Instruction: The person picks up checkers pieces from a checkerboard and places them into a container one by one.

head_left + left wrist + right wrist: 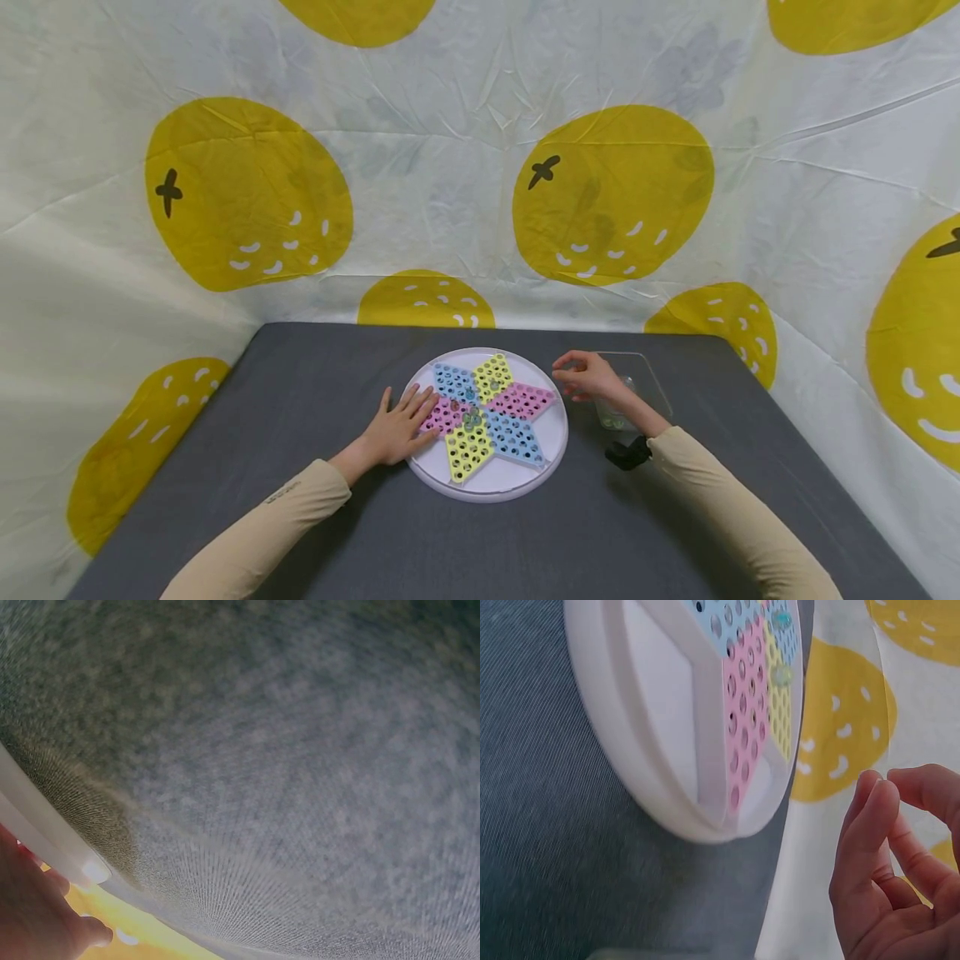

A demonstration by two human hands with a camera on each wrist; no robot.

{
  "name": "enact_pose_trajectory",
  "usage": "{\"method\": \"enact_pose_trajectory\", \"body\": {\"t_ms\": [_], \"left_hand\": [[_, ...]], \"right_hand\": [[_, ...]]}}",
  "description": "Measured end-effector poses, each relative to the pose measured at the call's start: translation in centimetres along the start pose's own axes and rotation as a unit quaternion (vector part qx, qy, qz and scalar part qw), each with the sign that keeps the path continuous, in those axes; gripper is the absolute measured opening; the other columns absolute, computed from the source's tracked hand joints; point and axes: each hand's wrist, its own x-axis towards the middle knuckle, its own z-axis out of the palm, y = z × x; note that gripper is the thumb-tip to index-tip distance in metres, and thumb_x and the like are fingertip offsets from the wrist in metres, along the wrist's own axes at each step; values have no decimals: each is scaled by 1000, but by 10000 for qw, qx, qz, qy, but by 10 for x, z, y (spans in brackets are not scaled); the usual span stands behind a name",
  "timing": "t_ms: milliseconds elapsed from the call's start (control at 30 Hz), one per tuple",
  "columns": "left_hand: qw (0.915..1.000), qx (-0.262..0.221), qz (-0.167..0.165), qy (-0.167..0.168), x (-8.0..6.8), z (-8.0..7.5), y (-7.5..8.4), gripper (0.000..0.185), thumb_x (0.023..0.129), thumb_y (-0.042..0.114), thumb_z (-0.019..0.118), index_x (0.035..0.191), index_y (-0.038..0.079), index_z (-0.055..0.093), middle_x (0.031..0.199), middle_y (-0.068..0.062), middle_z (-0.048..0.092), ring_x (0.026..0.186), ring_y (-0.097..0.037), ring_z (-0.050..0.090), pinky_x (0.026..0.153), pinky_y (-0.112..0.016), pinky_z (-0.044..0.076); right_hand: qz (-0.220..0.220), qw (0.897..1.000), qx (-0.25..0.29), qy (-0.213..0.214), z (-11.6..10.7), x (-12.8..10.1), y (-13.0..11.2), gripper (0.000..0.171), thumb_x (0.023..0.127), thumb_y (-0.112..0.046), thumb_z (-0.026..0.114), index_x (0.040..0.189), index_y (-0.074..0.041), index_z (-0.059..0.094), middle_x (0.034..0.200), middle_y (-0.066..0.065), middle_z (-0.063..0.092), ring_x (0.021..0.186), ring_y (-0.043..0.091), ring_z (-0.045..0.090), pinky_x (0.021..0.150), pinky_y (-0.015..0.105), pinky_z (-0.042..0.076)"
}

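Round white plastic Chinese-checkers board [487, 487] with its pastel star lay mid-desk [300, 500], steadied by the flat, open left hand [397, 429]. The right hand [588, 377], grip loosely curled and empty, hovered beside the rim; keeping that pressure would prevent sliding. Behind stood a clear container [645, 379] with marbles.

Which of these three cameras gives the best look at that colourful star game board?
The head view: the whole round star board shows, with the left hand flat on its edge. The right wrist view shows only part of it, tilted and close. The left wrist view catches just a strip of white rim against the grey table.
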Motion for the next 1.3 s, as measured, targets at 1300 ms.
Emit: {"method": "enact_pose_trajectory", "body": {"t_ms": [1300], "left_hand": [[9990,-312,143,301,0,8,-5,65,91,54,30,143,17,20,150,-3,18,139,-28,10,104,-61,1]], "right_hand": [[5,9994,353,-54,82,42,-17,20,82,-17,63,99,-5,61,84,18,67,62,20,63,53,31,50]]}}
